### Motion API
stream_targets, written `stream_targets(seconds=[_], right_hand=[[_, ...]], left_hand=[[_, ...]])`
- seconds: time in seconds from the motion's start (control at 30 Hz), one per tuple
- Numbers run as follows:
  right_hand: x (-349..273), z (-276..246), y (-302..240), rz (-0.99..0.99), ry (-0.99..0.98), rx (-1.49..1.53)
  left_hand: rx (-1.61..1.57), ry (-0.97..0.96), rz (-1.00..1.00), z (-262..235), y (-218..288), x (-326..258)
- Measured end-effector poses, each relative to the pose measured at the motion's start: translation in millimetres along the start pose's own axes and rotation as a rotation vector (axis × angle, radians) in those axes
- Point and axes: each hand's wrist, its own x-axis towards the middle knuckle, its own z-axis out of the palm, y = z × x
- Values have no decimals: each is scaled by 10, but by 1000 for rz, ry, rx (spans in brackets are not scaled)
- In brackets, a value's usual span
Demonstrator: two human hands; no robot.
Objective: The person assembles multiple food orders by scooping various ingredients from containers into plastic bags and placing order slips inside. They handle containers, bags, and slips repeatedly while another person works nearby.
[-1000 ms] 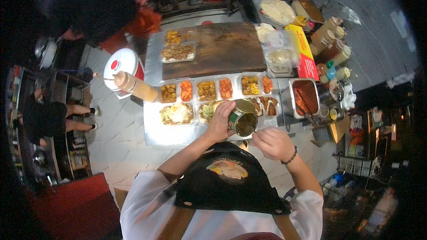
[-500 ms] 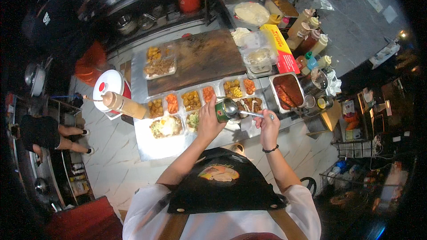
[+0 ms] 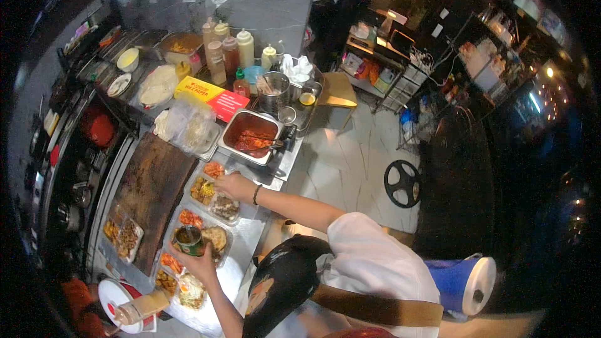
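The open green tin can [image 3: 199, 249] sits in the left hand [image 3: 199, 265], whose fingers are wrapped around its side, above the middle takeaway tray [image 3: 230, 238]; its mouth faces up toward the camera and its long axis looks near upright, perhaps slightly tilted. From the right hand [image 3: 234, 186], the can lies down and to the left in the view, well apart, so the left hand is the nearer of the 2. The right fingers are curled together over the far takeaway tray [image 3: 213, 199]; whether they grip anything, I cannot tell. That tray's compartments show orange-red chunks, brown pieces with yellow corn, and dark meat streaked with white sauce. The middle tray has more orange-red chunks and a pale tan food, partly hidden by the can. The near takeaway tray [image 3: 178, 286] carries orange-red chunks, brown pieces and a fried egg [image 3: 191, 286]. These 3 trays line the steel desk [image 3: 241, 256] beside a wooden board [image 3: 147, 175]. Beyond the right hand stands a rectangular steel pan [image 3: 228, 128] of red-sauced food, with dark-handled tongs [image 3: 272, 141] lying in it.
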Motion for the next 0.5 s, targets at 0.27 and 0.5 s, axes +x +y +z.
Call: stream_targets(seconds=[0.27, 0.5], right_hand=[[-75, -398, -364, 221, 518, 356], [-363, -1181, -550, 361, 191, 731]], left_hand=[[111, -27, 25, 11, 233, -35], [-96, -168, 176, 315, 653, -9]])
